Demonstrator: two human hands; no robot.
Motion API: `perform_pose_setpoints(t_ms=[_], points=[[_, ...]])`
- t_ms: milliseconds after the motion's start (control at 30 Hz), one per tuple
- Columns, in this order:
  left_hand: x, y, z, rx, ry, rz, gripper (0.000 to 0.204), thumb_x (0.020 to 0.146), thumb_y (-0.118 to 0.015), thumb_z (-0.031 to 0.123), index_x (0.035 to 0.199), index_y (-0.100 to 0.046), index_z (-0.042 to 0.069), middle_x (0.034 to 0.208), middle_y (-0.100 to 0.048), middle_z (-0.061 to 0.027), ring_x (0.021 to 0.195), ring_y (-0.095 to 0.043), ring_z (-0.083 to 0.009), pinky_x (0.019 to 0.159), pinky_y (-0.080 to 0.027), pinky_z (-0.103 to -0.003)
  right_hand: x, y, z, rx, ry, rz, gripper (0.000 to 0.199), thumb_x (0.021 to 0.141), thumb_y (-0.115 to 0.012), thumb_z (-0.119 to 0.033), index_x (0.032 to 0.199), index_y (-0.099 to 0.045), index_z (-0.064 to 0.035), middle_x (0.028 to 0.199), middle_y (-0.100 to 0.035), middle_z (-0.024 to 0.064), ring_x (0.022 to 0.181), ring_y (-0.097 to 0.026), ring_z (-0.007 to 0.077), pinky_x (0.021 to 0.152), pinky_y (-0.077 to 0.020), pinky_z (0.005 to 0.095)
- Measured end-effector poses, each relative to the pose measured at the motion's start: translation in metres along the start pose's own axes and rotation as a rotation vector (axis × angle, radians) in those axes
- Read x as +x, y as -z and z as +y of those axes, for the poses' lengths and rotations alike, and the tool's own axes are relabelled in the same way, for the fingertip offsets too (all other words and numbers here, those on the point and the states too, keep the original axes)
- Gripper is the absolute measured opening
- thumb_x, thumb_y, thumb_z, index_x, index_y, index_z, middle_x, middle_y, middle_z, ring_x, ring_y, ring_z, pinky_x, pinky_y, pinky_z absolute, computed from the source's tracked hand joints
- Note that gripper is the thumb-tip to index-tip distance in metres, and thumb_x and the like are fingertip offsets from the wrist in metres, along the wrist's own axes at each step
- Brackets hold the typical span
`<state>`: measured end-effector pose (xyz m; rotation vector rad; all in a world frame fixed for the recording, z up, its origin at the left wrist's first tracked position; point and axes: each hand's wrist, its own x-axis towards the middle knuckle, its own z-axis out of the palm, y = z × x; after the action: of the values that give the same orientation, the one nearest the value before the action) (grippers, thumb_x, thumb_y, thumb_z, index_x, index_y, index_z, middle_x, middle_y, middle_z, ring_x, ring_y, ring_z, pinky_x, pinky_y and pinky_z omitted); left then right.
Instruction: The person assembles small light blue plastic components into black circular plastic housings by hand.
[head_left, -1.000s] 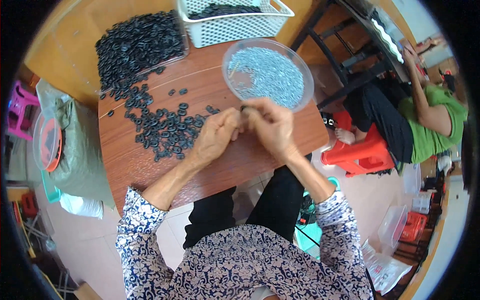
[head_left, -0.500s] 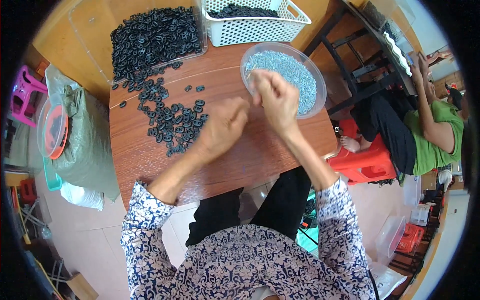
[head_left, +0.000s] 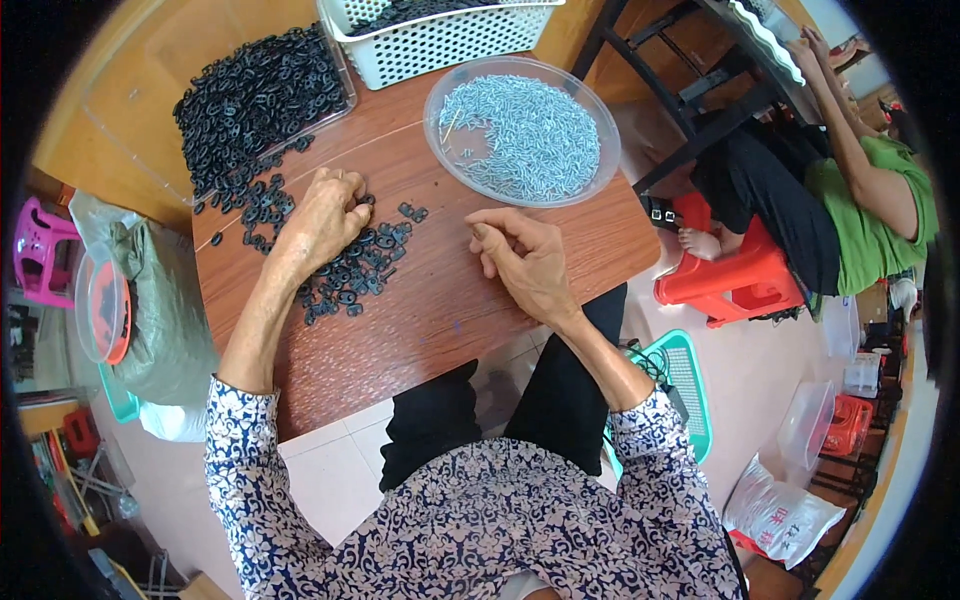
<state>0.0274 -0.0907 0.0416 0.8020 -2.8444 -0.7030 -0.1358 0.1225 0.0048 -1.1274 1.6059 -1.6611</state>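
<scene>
My left hand (head_left: 328, 215) is down on the loose black plastic pieces (head_left: 350, 275), small ovals with two holes, spread over the left of the table. Its fingers are curled closed among them; what they pinch is hidden. Over bare wood to the right, my right hand (head_left: 525, 262) is closed, thumb against the bent fingers, and anything inside is too small to make out. Just beyond it stands a clear round tub (head_left: 611, 140) of small, shiny blue-silver pins (head_left: 535, 130). A thin pale stick (head_left: 450, 127) lies in the tub.
A larger heap of black pieces (head_left: 260, 100) spills from a clear tray at the far left. Behind stands a white perforated basket (head_left: 450, 52) with more dark pieces. A green sack (head_left: 165, 290) is left of the wooden table (head_left: 400, 350). Another person sits on a red stool (head_left: 735, 285) at right.
My hands, close together near the tub before, have parted. The left went left and away onto the black pieces; the right came down toward me. The whole view has shifted slightly.
</scene>
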Motion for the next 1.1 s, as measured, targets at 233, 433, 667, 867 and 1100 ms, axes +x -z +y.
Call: perform_pose_setpoints(t_ms=[233, 433, 667, 867, 1100], points=[[-0.006, -0.019, 0.018, -0.069, -0.168, 0.194, 0.013, 0.08, -0.06, 0.003, 0.089, -0.057, -0.006, 0.084, -0.056, -0.0162, 0.09, -0.053, -0.0308, 0.081, -0.047, -0.042, -0.001, 0.002, -0.009, -0.081, -0.009, -0.036, 0.018, 0.097, -0.06, -0.007, 0.109, -0.067, 0.0035, 0.079, -0.067, 0.0047, 0.061, -0.058, 0.0062, 0.055, -0.0481, 0.0215], [-0.02, -0.029, 0.064, -0.385, -0.145, 0.156, 0.019, 0.082, -0.061, 0.0, 0.101, -0.061, -0.005, 0.078, -0.06, -0.0149, 0.074, -0.06, -0.0267, 0.071, -0.049, -0.039, 0.001, -0.002, -0.006, -0.054, 0.083, 0.049, 0.016, 0.092, -0.064, -0.005, 0.106, -0.067, 0.0013, 0.088, -0.067, 0.0052, 0.07, -0.061, 0.0085, 0.06, -0.0496, 0.0233], [-0.02, -0.056, 0.077, -0.734, -0.035, 0.037, 0.015, 0.088, -0.057, 0.001, 0.102, -0.062, 0.0, 0.074, -0.06, -0.0051, 0.07, -0.055, -0.01, 0.063, -0.046, -0.027, 0.001, -0.001, -0.014, -0.166, 0.263, 0.08, 0.017, 0.084, -0.067, 0.0, 0.101, -0.067, -0.0024, 0.093, -0.067, 0.008, 0.075, -0.065, 0.0152, 0.063, -0.0517, 0.0281], [-0.02, -0.063, 0.085, -1.04, 0.004, 0.056, 0.013, 0.097, -0.054, 0.006, 0.107, -0.06, 0.002, 0.079, -0.062, 0.0002, 0.069, -0.054, -0.0066, 0.063, -0.045, -0.023, -0.003, -0.002, -0.011, -0.222, 0.309, 0.094, 0.017, 0.086, -0.064, 0.003, 0.103, -0.067, -0.001, 0.093, -0.067, 0.0087, 0.076, -0.065, 0.0142, 0.064, -0.0525, 0.0269], [-0.021, -0.067, 0.078, -0.928, -0.009, 0.093, 0.005, 0.094, -0.055, 0.004, 0.097, -0.059, 0.003, 0.076, -0.056, 0.0034, 0.067, -0.05, -0.0022, 0.061, -0.041, -0.019, 0.001, 0.002, 0.0, 0.208, 0.02, 0.015, 0.019, 0.097, -0.057, -0.003, 0.113, -0.066, 0.001, 0.095, -0.067, 0.0021, 0.082, -0.062, 0.0079, 0.074, -0.0522, 0.0235]])
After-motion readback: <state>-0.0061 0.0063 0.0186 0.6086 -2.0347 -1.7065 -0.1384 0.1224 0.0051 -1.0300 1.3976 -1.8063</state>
